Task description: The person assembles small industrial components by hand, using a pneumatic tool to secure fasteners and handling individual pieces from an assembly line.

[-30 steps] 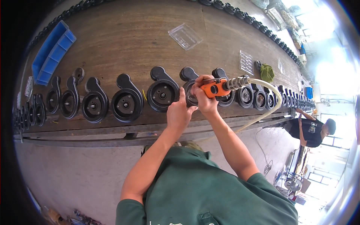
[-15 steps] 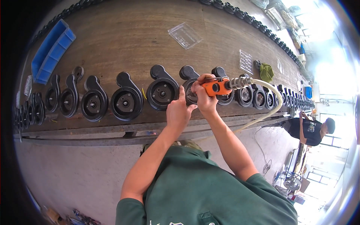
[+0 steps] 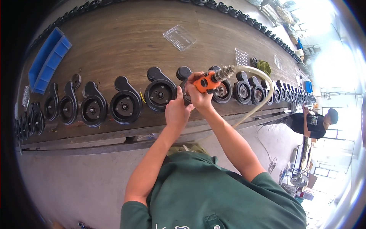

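My right hand (image 3: 199, 96) is closed round an orange air tool (image 3: 206, 82). The tool's metal hose coupling (image 3: 224, 73) points up and right, and its working end is hidden by my fingers. Beneath it lies a black round housing with a stubby arm (image 3: 184, 73), its dish mostly covered by my hands. My left hand (image 3: 177, 111) holds that housing at its near rim, index finger stretched along the left side and thumb out to the right. Just left of my index finger is another black housing (image 3: 160, 94) with a metal centre plate.
Similar housings (image 3: 126, 107) stand in a row along the table's near edge. A pale hose (image 3: 263, 74) loops right from the tool. On the wooden table (image 3: 126, 45) lie a blue bin (image 3: 49, 61), clear plastic trays (image 3: 179, 38) and a green cloth (image 3: 264, 67). A co-worker (image 3: 316, 122) stands far right.
The air tool has tilted, its coupling swinging from level to up and right, with my right hand turning with it. The whole view has shifted slightly. My left hand stays at the same housing.
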Action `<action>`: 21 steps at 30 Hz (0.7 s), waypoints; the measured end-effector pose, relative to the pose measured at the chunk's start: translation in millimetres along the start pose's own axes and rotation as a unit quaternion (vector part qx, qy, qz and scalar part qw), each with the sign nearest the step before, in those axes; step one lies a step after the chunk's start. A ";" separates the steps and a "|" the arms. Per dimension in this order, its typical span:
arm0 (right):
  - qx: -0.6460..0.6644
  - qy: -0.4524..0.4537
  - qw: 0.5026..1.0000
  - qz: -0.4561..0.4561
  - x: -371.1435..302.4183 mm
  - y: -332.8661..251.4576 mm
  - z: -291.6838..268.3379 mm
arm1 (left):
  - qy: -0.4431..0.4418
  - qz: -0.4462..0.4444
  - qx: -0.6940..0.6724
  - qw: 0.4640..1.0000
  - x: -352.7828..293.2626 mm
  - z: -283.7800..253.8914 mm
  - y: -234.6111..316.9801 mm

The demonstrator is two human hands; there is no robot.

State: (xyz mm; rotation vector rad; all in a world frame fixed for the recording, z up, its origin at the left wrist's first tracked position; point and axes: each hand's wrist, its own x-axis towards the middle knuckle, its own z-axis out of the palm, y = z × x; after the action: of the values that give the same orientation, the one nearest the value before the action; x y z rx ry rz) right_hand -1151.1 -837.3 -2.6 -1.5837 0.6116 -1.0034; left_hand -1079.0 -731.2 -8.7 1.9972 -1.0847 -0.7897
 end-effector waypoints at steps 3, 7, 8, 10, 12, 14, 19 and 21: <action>0.004 0.015 1.000 -0.015 6.8 -11.2 3.5 | 0.009 -0.012 -0.010 1.000 1.6 0.6 4.3; 0.046 0.048 0.996 -0.056 8.0 -57.5 -2.6 | 0.035 0.009 0.016 0.999 -0.6 4.6 2.7; 0.136 0.055 0.989 -0.034 6.6 -80.5 -11.1 | 0.035 0.000 0.016 0.999 -3.6 2.6 9.3; 0.137 0.048 0.987 -0.065 4.6 -115.7 -36.9 | 0.037 -0.013 0.014 0.999 -9.1 -3.1 19.7; 0.106 0.045 0.988 -0.103 -4.2 -121.0 -87.9 | 0.081 -0.014 0.063 0.995 -12.1 1.5 30.1; 0.121 0.058 0.982 -0.135 -14.4 -115.5 -137.9 | 0.188 0.052 0.088 0.977 -16.0 13.8 43.6; 0.218 0.086 0.970 -0.067 -37.9 -94.8 -243.9 | 0.140 0.183 0.136 0.964 8.9 71.5 95.7; 0.238 0.100 0.965 -0.043 -41.3 -88.4 -273.8 | 0.118 0.177 0.225 0.951 17.7 91.0 102.7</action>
State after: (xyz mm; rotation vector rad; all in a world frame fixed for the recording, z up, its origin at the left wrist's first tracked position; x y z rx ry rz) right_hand -1416.6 -923.3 78.8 -1.0999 0.3968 -1.2774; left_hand -1185.8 -813.7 21.5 2.0983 -1.5181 -0.1117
